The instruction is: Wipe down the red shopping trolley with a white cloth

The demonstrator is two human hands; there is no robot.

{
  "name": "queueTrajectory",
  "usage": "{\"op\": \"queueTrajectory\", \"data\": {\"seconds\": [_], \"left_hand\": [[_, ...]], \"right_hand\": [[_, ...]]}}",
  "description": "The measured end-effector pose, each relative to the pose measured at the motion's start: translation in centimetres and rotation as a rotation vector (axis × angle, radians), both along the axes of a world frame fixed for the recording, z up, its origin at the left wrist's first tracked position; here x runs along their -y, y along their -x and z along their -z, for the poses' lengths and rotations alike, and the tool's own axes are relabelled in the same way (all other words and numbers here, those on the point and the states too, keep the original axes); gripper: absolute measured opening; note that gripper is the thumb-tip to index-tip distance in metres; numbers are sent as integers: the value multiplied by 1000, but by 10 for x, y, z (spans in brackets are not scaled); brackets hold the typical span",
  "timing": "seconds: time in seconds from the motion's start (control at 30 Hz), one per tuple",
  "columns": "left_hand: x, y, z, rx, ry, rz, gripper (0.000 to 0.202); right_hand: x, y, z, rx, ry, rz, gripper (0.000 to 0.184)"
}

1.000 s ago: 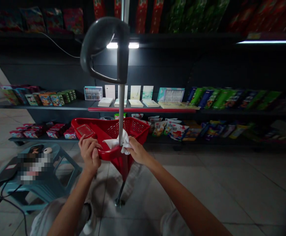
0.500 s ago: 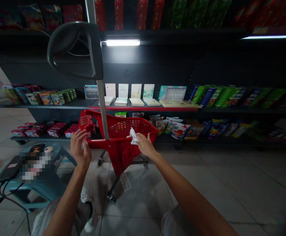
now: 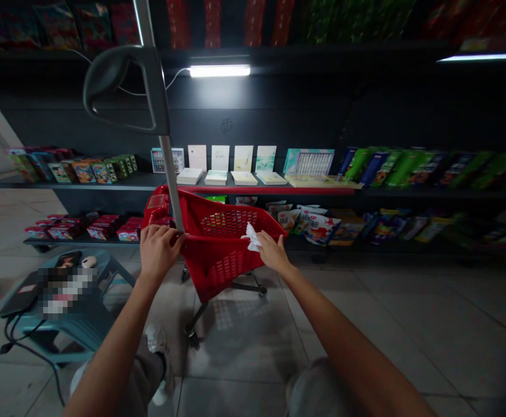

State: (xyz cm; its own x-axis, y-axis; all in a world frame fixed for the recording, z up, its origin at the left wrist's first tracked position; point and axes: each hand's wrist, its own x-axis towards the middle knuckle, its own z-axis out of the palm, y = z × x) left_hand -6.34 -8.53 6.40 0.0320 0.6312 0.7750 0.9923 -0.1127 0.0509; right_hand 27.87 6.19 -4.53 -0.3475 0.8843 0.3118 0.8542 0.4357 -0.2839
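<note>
A red plastic shopping trolley basket [image 3: 218,255] with a mesh-patterned body stands on small wheels right in front of me. My left hand [image 3: 159,252] grips its near rim, next to the metal pole [image 3: 164,152], which rises to a dark curved handle [image 3: 120,87]. My right hand [image 3: 274,252] presses a crumpled white wipe [image 3: 251,237] against the basket's far side of the rim. The wipe is partly hidden under my fingers.
Low dark shelves of packaged goods, boxes and cards [image 3: 230,168] run across the back. A teal plastic stool [image 3: 79,313] with a phone and blurred items stands at the left, a cable trailing beneath it. Tiled floor lies under the trolley.
The wipe has left the pole and moved along the basket rim to the right. My left hand has shifted onto the rim by the pole, and the trolley has tilted slightly.
</note>
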Motion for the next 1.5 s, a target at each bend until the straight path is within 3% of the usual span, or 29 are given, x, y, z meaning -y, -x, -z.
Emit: {"op": "queueTrajectory", "data": {"seconds": [0.13,0.27,0.4,0.57,0.67,0.73,0.87,1.0,1.13,1.27,1.5], "left_hand": [[-9,11,-2,14,30,22,28],[-17,16,0,12,28,38,28],[-18,14,2,-15,34,26,27],[-16,4,8,-51,14,-26,20],[-17,2,15,-51,-21,-63,17],[-19,3,18,-47,-34,-66,17],[-25,11,18,-20,-23,-31,21],[-32,19,14,18,8,-8,25],[-39,23,11,16,52,8,30],[-47,22,10,-11,68,-18,38],[-68,17,9,-14,70,-16,41]], "right_hand": [[0,-19,2,-22,-1,130,50],[11,-3,-3,-6,-51,162,49],[36,52,-20,-63,-99,-62,46],[75,146,-67,-185,-147,-347,48],[89,184,-87,-268,-147,-394,46],[92,192,-89,-307,-158,-398,47],[76,165,-69,-282,-142,-371,53],[43,101,-37,-174,-58,-193,50],[15,38,-14,-96,-87,-101,57],[-2,4,-6,-34,-71,-15,56],[-27,-12,-8,5,-39,72,55]]}}
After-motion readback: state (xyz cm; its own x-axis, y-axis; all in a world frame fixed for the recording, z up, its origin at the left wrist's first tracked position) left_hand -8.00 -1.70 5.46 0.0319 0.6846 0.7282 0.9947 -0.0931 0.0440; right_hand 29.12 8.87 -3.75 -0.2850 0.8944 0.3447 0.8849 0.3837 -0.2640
